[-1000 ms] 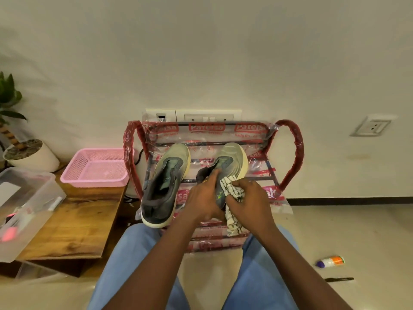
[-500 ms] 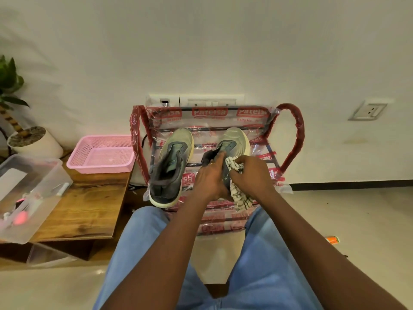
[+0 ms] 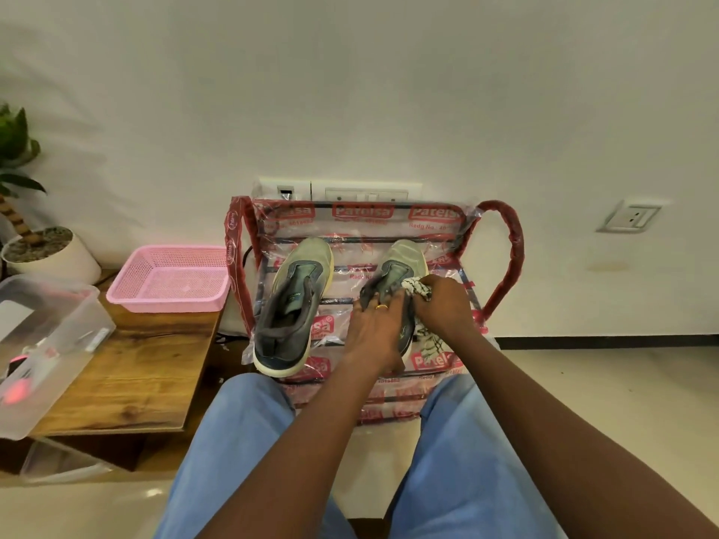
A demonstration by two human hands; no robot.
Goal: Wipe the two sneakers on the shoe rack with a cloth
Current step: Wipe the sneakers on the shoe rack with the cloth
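Fingers [image 3: 431, 282] of the right hand [image 3: 443, 305] curl round a patterned cloth [image 3: 418, 286], pressing it to the right sneaker [image 3: 404, 258] near the right edge of the shoe rack [image 3: 502, 258]. The left hand [image 3: 375, 328] grips that shoe across its collar. Toward the left edge lies the left sneaker [image 3: 295, 301], heel over the front edge, no hand on it. Wiping seems under way on one shoe; whether the other is done cannot be told.
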